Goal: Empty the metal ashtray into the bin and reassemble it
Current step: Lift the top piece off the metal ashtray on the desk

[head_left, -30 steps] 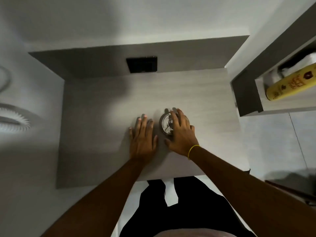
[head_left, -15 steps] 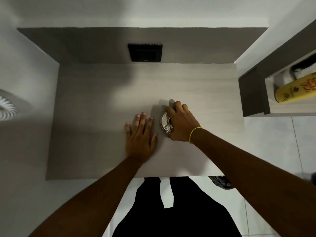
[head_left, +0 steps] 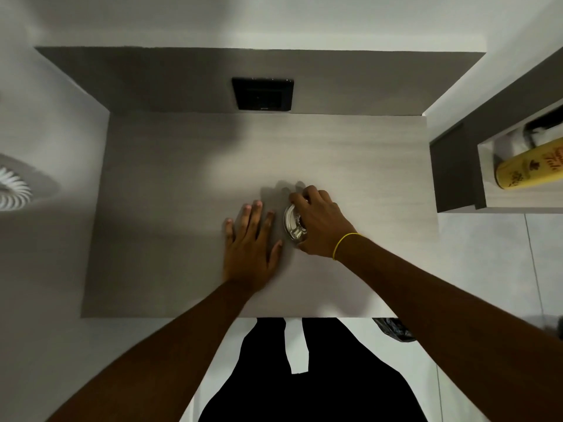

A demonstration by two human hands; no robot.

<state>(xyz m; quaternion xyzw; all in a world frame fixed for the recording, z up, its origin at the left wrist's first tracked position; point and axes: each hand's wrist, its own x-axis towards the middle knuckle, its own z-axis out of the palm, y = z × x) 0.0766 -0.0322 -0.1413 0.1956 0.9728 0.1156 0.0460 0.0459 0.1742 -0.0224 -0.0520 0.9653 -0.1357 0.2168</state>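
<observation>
A small round shiny metal ashtray [head_left: 292, 224] sits on the pale wooden table [head_left: 350, 166], right of centre. My right hand [head_left: 320, 223], with a yellow band at the wrist, covers its right half, fingers curled over the top and thumb at its near edge. My left hand [head_left: 251, 248] lies flat on the table just left of the ashtray, fingers spread, holding nothing. Most of the ashtray is hidden under my right hand. A dark bin bag edge [head_left: 393, 328] peeks out below the table's front right corner.
A black square socket panel [head_left: 263, 94] is set in the grey back wall. To the right, a shelf niche [head_left: 457, 178] holds a yellow can [head_left: 530, 169]. A white ribbed hose [head_left: 13, 190] lies at far left. My dark-clothed legs stand under the table's front edge.
My right hand has shifted from lying flat over the ashtray to curling its fingers around it. The view has tilted a little; the left hand stays flat.
</observation>
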